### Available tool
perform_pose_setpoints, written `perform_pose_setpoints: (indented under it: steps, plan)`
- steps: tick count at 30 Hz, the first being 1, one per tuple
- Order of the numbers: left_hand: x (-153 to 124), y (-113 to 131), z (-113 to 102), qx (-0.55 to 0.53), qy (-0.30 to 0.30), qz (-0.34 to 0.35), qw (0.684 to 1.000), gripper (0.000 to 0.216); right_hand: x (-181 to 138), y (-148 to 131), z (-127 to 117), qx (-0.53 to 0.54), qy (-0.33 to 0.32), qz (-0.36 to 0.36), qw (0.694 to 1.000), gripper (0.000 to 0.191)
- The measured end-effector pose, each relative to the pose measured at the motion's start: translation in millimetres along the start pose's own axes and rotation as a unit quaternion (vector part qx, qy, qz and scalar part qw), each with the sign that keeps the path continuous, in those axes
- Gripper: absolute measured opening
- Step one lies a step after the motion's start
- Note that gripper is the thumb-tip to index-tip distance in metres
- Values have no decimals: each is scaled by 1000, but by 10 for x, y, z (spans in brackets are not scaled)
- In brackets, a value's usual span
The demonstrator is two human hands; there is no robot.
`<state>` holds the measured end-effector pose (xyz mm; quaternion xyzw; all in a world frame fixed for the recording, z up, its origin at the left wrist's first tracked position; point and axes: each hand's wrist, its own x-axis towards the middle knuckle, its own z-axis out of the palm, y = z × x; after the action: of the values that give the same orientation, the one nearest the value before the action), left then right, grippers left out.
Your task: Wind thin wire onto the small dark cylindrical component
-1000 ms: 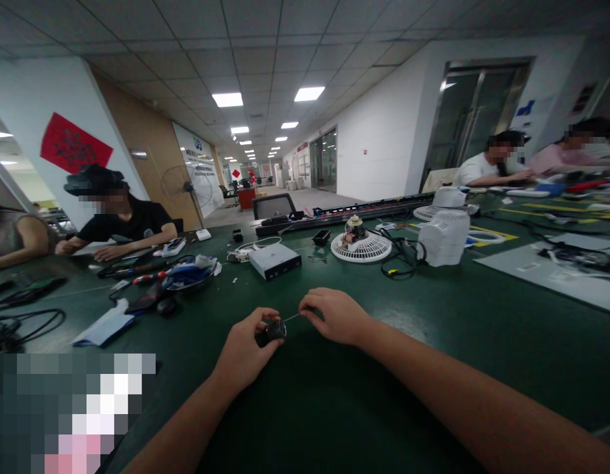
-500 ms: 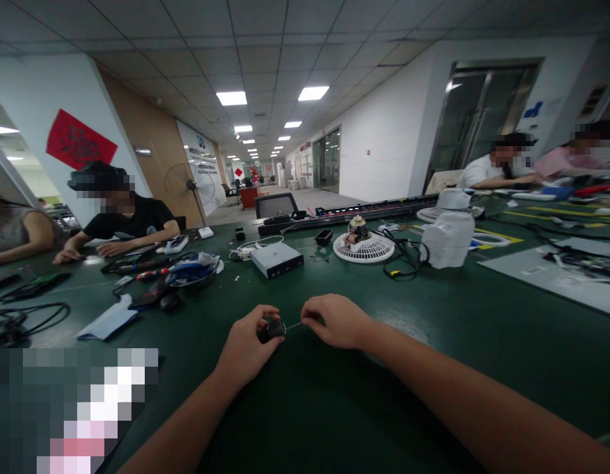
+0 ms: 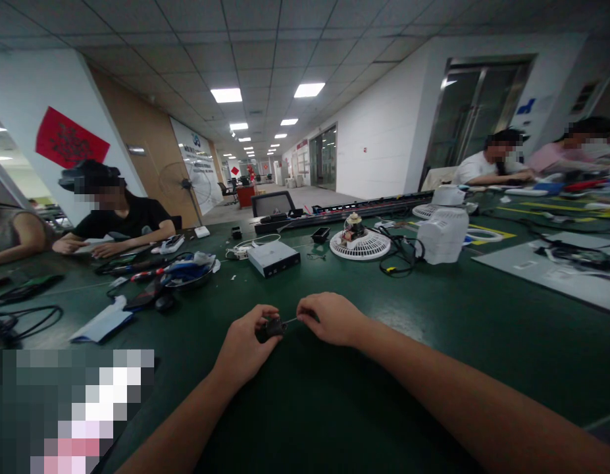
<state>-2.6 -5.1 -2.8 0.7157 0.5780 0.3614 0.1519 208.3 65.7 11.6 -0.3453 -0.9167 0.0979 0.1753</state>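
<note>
My left hand [image 3: 245, 345] pinches a small black part [image 3: 273, 327] just above the green table [image 3: 433, 329]. A thin metal pin or tool [image 3: 291, 320] runs from that part to my right hand [image 3: 331, 317], whose fingers are closed on its other end. The two hands sit close together at the middle of the table's near side. What the thin piece is exactly is too small to tell.
Behind my hands lie a grey box-shaped drive [image 3: 274, 257], a white fan grille with a motor [image 3: 360, 243], a white fan body [image 3: 441, 234] and black cables [image 3: 398, 257]. Tools and a mouse [image 3: 164, 302] lie at left. Other people sit at the left and far right.
My hands have closed the gap a little, so less of the thin piece shows between them. The view has shifted slightly.
</note>
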Motion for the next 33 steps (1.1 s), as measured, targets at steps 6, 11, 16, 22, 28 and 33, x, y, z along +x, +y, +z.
perform_pose_setpoints:
  steps: [6, 11, 16, 22, 28, 33]
  plan:
    - [10, 11, 13, 15, 4, -7, 1000, 39, -1, 0, 5, -26, -18, 15, 999, 20]
    - [36, -59, 49, 60, 53, -38, 996, 39, 28, 22, 29, -9, 1, 106, 994, 25]
    - [55, -85, -7, 93, 86, -63, 990, 36, 60, 57, 94, 90, 21, 188, 978, 41]
    - [43, -108, -9, 83, 58, -65, 993, 35, 78, 48, 165, 151, 5, 146, 978, 15]
    - [72, -72, -13, 65, 66, -51, 994, 37, 108, 31, 149, 304, 72, 144, 939, 18]
    - [47, 53, -30, 40, 48, -10, 998, 32, 133, -15, 180, 408, 92, 93, 904, 15]
